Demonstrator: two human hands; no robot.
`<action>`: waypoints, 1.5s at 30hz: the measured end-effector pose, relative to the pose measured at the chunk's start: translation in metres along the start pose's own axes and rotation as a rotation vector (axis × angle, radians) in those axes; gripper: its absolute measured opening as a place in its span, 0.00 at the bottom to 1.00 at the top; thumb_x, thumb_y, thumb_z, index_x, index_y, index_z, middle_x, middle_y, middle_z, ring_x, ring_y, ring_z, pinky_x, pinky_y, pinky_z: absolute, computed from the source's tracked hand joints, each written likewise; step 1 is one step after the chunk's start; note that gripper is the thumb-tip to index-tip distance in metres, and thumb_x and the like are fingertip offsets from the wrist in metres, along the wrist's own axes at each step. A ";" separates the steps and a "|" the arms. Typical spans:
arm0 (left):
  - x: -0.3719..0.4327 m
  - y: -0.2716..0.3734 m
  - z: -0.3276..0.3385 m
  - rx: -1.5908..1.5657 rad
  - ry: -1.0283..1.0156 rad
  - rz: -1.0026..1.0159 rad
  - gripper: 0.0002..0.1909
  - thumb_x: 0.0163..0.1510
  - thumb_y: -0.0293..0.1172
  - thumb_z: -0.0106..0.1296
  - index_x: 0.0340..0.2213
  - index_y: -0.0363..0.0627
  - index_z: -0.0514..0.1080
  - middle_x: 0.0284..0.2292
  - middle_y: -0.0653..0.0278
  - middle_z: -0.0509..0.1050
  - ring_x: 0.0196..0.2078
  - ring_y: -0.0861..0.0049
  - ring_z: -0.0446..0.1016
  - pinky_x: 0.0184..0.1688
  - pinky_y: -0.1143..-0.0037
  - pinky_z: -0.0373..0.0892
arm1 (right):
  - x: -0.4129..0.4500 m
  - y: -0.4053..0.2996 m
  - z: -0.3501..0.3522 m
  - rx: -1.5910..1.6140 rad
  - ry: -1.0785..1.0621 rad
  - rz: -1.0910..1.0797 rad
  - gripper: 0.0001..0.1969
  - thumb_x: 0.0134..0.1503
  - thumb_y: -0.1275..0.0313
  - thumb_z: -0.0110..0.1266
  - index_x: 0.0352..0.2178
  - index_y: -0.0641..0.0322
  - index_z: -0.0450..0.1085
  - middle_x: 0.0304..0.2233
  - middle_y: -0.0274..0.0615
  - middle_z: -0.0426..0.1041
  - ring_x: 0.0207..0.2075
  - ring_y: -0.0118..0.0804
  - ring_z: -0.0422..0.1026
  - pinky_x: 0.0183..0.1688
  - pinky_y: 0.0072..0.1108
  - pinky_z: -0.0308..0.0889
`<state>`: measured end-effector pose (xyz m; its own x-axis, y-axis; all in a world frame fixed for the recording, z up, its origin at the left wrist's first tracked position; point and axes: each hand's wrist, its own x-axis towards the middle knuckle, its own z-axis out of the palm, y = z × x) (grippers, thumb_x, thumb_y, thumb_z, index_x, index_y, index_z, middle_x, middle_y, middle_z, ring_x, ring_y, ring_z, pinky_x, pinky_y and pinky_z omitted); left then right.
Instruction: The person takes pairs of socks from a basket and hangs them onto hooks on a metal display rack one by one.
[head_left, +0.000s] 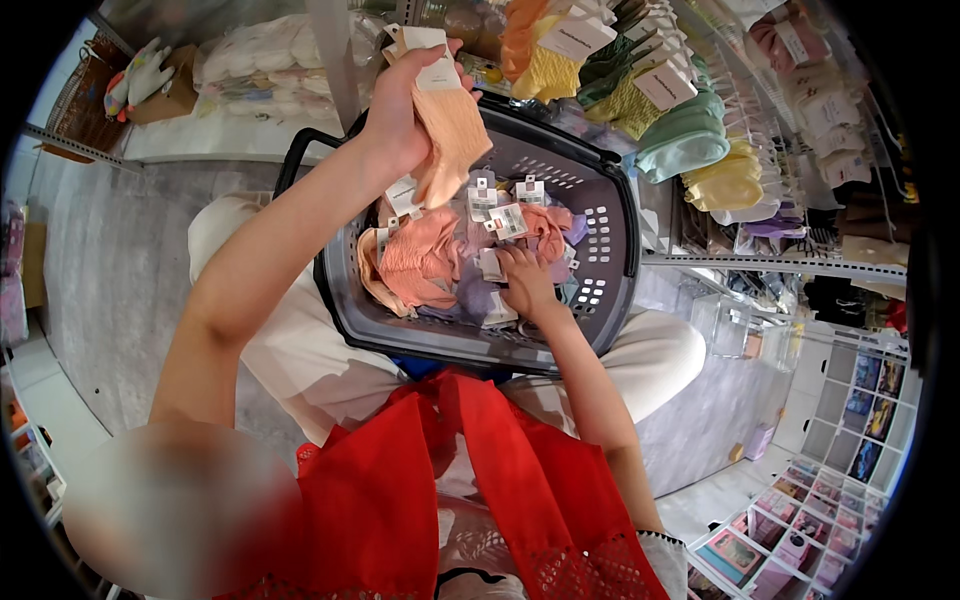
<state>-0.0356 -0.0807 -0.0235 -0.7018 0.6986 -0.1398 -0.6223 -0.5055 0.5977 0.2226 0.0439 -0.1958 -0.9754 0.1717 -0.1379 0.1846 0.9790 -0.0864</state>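
Observation:
My left hand (405, 112) is raised over the far left rim of a grey plastic shopping basket (480, 346) and grips a pair of peach socks (450, 135) with a white card header. Inside the basket, my right hand (529, 281) rests on the heap, its fingertips among tagged socks beside a white tag (491, 265); whether it grips one is hidden. Coral-pink socks (420, 259) lie at the basket's left, over peach ones. Purple and grey-lilac socks (476, 292) lie around the middle, several with white tags.
Socks in yellow, green and other colours hang on rack hooks (682, 142) at the upper right. A white shelf (225, 142) holds plastic-wrapped packs (262, 75) at the upper left. The basket's black handle (300, 150) sticks out left. Clear boxes (739, 330) stand at the right.

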 end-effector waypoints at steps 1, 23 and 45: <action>-0.002 -0.004 0.003 -0.022 0.031 -0.023 0.20 0.48 0.36 0.44 0.42 0.38 0.63 0.28 0.62 0.67 0.35 0.72 0.69 0.41 0.71 0.66 | 0.001 0.003 0.010 0.006 0.002 0.003 0.29 0.36 0.70 0.56 0.44 0.56 0.59 0.44 0.40 0.62 0.48 0.43 0.58 0.49 0.38 0.53; -0.016 -0.042 0.003 0.196 -0.013 -0.413 0.20 0.49 0.35 0.46 0.44 0.40 0.63 0.31 0.64 0.69 0.34 0.75 0.69 0.40 0.73 0.68 | 0.009 -0.018 -0.144 2.271 0.050 0.290 0.22 0.53 0.57 0.45 0.38 0.68 0.58 0.29 0.48 0.66 0.29 0.41 0.69 0.31 0.27 0.66; -0.032 -0.059 0.003 0.233 0.058 -0.256 0.11 0.47 0.25 0.48 0.35 0.40 0.65 0.30 0.66 0.70 0.33 0.79 0.70 0.36 0.78 0.67 | 0.036 -0.080 -0.115 0.583 0.554 0.079 0.33 0.45 0.71 0.51 0.49 0.80 0.46 0.44 0.70 0.56 0.44 0.62 0.61 0.42 0.36 0.61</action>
<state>0.0240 -0.0719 -0.0518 -0.5557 0.7546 -0.3490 -0.6894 -0.1837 0.7007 0.1586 -0.0156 -0.0802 -0.8466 0.4173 0.3303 0.1396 0.7730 -0.6188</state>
